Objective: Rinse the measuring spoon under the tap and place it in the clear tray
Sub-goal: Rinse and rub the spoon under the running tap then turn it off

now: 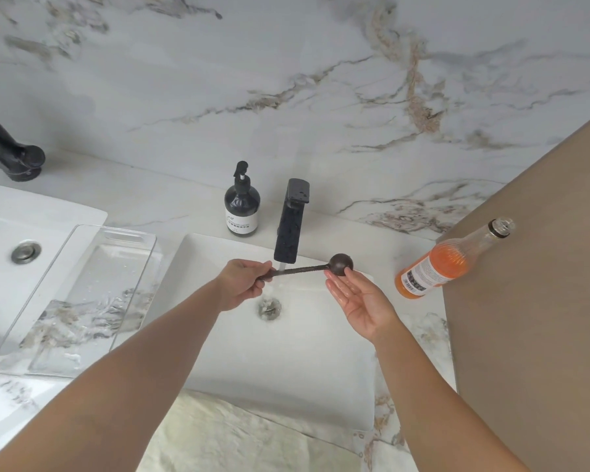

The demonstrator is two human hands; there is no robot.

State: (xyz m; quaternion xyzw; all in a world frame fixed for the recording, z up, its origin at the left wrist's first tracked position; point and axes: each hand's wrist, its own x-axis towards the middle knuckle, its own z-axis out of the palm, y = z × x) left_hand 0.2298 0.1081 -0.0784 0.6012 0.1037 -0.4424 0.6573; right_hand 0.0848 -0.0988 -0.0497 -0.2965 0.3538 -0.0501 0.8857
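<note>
Under the tap [291, 229], the left hand [241, 284] clamps the spoon [307, 267] handle in running water; the right hand [356, 301], palm spread, touches its bowl. The tray [82, 294] sits left of the tap.

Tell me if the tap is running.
Running: a thin stream falls from the black tap onto the measuring spoon handle, over the sink.

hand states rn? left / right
Left hand: closed on the measuring spoon handle, under the tap.
Right hand: open, palm up, fingers touching the spoon bowl.
</note>
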